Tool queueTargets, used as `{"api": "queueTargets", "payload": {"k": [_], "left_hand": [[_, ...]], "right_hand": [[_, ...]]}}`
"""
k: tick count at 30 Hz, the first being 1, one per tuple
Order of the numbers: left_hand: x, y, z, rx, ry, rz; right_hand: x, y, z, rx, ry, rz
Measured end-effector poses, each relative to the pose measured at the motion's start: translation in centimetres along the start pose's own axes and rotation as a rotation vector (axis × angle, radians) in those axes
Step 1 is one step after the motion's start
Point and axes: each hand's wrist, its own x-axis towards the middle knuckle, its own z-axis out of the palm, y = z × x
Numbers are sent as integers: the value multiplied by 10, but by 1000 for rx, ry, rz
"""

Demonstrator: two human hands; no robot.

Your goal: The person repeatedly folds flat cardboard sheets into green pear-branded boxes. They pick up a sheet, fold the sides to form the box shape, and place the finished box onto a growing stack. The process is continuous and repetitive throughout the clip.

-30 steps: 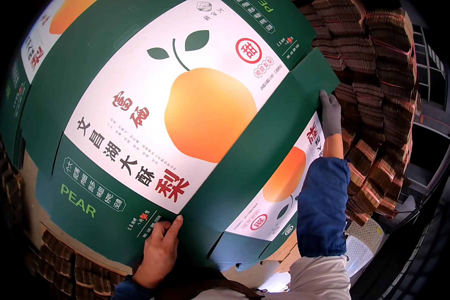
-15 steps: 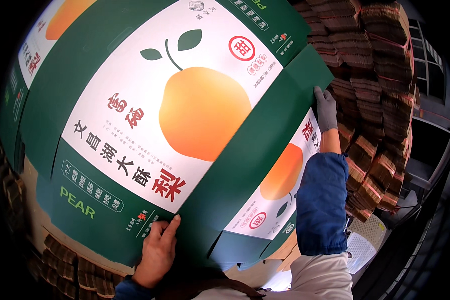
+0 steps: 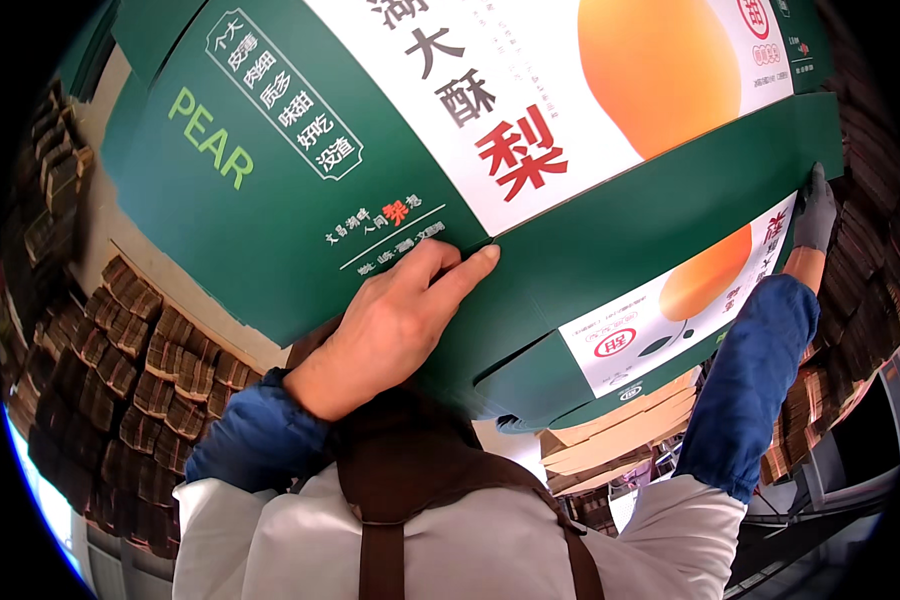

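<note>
A large printed cardboard carton (image 3: 670, 155), green with white panels and orange-yellow pear pictures, fills the upper part of the view; it looks mostly flat, with creases and slotted flaps. My bare left hand (image 3: 395, 320) is closed at its near edge, thumb and forefinger resting near the corner of the white panel, the other fingers bent. At the carton's right end, my right hand (image 3: 816, 212), in a grey glove, grips the edge with the thumb on the printed face; its other fingers are mostly hidden. Blue sleeve covers lie over both forearms.
Stacked bundles of flat brown cardboard (image 3: 155, 390) stand at the left, and further stacks (image 3: 875, 220) rise at the right. Light brown cardboard (image 3: 620, 425) shows beneath the carton's near flap. I wear a brown apron (image 3: 410, 470).
My view has shifted, so the carton appears further up and right, turned slightly. Both hands stay at its edges, and more of my apron and the left stacks shows.
</note>
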Motion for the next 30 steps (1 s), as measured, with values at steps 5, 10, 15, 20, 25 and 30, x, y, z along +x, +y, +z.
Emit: {"api": "queueTargets", "payload": {"k": [5, 10, 15, 20, 25, 30], "left_hand": [[-1, -2, 3, 2, 24, 17], [-1, -5, 4, -1, 15, 25], [-2, -5, 3, 4, 6, 24], [0, -6, 4, -5, 5, 37], [-2, -7, 3, -8, 5, 34], [-1, -8, -2, -39, -10, 29]], "right_hand": [[1, -20, 4, 234, 56, 289], [2, -13, 7, 419, 124, 303], [4, -12, 6, 142, 80, 242], [13, 36, -11, -264, 2, -128], [11, 30, -2, -317, -47, -170], [9, 40, -5, -394, 3, -291]]}}
